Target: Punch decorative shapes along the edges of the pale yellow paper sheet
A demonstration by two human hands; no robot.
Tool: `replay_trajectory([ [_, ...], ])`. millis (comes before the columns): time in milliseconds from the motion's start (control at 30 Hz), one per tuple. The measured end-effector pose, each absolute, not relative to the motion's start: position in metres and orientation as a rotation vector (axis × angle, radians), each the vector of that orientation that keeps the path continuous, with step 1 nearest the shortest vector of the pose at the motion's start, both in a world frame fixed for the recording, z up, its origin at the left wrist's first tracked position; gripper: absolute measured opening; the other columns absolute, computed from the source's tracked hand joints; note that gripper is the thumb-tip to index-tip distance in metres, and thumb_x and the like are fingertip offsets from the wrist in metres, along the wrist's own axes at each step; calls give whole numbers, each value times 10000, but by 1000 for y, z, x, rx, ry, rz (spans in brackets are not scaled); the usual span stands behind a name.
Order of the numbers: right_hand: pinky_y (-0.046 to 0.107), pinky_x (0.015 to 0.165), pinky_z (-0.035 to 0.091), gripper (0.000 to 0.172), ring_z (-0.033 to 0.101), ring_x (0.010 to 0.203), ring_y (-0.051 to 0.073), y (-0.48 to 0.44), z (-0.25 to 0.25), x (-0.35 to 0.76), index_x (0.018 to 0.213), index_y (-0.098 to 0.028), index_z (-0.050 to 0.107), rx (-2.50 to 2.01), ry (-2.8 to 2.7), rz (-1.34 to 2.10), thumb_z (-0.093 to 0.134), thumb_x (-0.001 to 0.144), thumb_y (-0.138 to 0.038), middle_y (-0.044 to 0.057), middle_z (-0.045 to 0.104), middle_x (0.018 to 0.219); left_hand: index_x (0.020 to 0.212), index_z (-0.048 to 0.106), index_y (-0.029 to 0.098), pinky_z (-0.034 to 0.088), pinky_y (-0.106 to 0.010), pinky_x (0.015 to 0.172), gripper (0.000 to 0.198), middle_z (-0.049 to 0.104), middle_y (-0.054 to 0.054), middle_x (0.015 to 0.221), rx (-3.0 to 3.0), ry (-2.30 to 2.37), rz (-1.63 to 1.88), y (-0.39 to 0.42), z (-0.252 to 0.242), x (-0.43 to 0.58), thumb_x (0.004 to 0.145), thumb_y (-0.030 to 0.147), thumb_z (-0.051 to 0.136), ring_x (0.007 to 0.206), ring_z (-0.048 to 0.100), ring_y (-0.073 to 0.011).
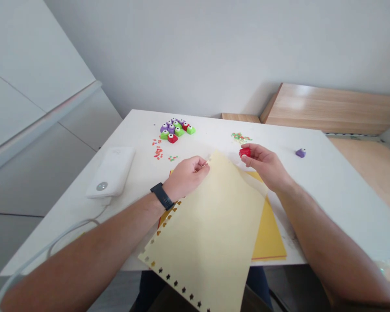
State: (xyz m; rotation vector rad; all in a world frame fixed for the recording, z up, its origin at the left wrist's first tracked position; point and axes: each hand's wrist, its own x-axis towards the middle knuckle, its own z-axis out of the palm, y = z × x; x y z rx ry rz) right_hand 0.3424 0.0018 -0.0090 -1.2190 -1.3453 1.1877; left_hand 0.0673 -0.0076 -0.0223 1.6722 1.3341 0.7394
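My left hand, with a dark watch on its wrist, pinches the upper left edge of a pale yellow sheet of paper. Heart and star shapes are punched along the sheet's left and lower edges. The sheet slants down over the table's front edge. Between the thumb and fingers of my right hand is a small red craft punch, held just right of the sheet's top corner. Deeper yellow paper lies flat beneath the pale sheet.
Several purple, green and red craft punches cluster at the back left. A lone purple punch sits at the right. Punched confetti lies behind my right hand, more red bits at left. A white power bank with a cable is at left.
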Motion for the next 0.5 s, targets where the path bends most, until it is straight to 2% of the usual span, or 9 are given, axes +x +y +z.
replay_trajectory([
  [200,346,795,509,515,657,935,191,3,-7,340,1155,-222,692,-1243,-1285,1211,930,736,-404,52,755,1041,995,691,206,485,-307,686,337,766,-24,909,1697,1325,753,-9,-25,66,986,532,605,777,684,-198],
  [500,316,749,455,435,623,910,172,4,-11,350,1208,-244,724,-1192,-1350,1296,876,824,-380,35,742,1057,981,675,213,487,-309,698,331,758,-18,907,1720,1283,797,-13,-18,67,1007,533,594,782,687,-198],
])
